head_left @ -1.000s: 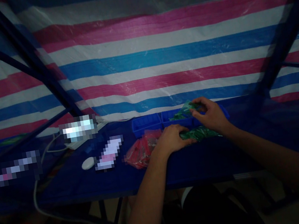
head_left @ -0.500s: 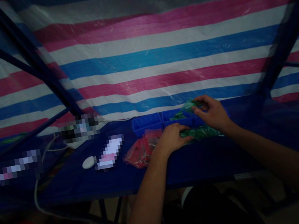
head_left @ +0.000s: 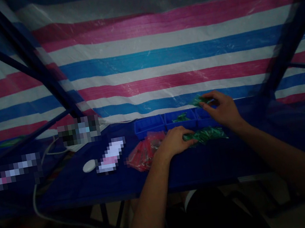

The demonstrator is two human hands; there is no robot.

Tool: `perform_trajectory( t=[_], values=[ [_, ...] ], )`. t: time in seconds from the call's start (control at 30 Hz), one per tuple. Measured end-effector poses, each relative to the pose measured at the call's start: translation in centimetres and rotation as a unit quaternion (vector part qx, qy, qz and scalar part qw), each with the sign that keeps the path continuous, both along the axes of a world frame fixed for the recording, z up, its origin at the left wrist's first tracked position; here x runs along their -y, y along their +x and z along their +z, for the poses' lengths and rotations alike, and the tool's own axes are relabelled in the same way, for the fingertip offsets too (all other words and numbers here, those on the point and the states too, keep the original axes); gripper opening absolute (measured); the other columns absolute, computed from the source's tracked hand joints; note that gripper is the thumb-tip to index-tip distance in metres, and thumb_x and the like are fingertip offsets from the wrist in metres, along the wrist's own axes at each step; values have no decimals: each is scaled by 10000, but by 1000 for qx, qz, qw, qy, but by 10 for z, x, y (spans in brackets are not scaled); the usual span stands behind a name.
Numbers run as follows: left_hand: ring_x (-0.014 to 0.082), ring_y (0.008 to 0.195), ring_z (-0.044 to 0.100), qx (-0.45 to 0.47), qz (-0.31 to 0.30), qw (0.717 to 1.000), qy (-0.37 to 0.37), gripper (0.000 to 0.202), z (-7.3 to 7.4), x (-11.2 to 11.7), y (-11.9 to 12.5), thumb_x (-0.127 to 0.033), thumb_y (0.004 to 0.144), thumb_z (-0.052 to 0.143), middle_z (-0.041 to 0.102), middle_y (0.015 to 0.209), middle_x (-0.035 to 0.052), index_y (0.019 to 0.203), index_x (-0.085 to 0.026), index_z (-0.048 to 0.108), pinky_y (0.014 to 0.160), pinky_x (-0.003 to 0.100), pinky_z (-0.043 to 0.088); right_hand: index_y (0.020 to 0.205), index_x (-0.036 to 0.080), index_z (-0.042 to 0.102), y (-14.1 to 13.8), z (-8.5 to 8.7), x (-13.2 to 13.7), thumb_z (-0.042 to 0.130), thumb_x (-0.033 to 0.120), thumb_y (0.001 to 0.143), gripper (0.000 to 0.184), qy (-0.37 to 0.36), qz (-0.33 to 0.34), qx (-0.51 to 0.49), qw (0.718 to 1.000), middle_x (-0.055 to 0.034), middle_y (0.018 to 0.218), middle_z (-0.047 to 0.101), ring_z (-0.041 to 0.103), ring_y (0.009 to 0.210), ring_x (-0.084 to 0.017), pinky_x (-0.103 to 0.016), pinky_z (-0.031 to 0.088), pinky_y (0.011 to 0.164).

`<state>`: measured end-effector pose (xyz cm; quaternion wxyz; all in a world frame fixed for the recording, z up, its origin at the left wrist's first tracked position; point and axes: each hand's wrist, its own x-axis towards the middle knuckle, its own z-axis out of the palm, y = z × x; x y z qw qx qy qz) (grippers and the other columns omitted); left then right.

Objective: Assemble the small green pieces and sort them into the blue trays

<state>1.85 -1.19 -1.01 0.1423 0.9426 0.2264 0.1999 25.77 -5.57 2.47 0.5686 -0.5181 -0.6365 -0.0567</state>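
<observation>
My right hand [head_left: 224,111] is raised over the right end of a row of blue bins, its fingers pinching a crumpled green plastic bag [head_left: 198,101]. On the table, my left hand [head_left: 177,140] grips the left end of a pile of green plastic bags [head_left: 207,135]. Red plastic bags [head_left: 145,155] lie against the left hand's wrist side. Small green pieces [head_left: 181,117] sit in the middle blue bin [head_left: 169,126]. The left blue bin [head_left: 149,126] stands beside it, and the right blue bin [head_left: 200,117] is partly hidden by my right hand.
On the blue table [head_left: 209,167], a blurred phone-like object [head_left: 111,154] and a white round disc [head_left: 89,166] lie left of the red bags. A white cable [head_left: 37,197] hangs off the left side. Dark frame posts [head_left: 281,56] and striped sheeting [head_left: 160,57] enclose the back.
My right hand has lifted slightly and moved right with the green bag, exposing the middle bin and its green pieces. My left hand stays almost still.
</observation>
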Motion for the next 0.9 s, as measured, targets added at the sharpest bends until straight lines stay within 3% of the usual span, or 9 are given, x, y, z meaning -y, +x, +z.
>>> perform_trajectory(
  t=[0.3,0.47,0.73,0.9],
  values=[
    [232,1040,679,19,-1,1000,-11,404,-5,-3,2,-444,884,717,722,1111,88,1221,-222,743,966,356,520,1001,212,698,35,4,-7,622,246,886,142,-4,-60,162,985,-89,937,671,659,830,-245,-418,577,781],
    [223,1053,676,27,-3,1000,-14,341,-1,-2,1,-318,893,695,722,1124,92,1208,-198,742,990,356,516,987,203,677,41,-2,-12,633,222,859,137,-17,-67,173,983,-88,920,662,644,815,-246,-412,559,762],
    [232,1052,678,21,5,1000,-14,334,1,-1,2,-269,869,691,727,1113,91,1191,-198,744,988,364,522,1065,228,722,5,-13,-15,580,252,932,196,-44,7,180,983,-95,989,667,652,953,-272,-444,543,886],
    [242,1065,677,38,16,999,-8,316,4,1,3,-238,847,698,734,1116,88,1155,-193,748,996,372,520,1087,258,772,-16,-24,-22,589,304,948,234,-101,110,236,960,-113,1109,717,641,1085,-316,-508,507,1002]
  ],
)
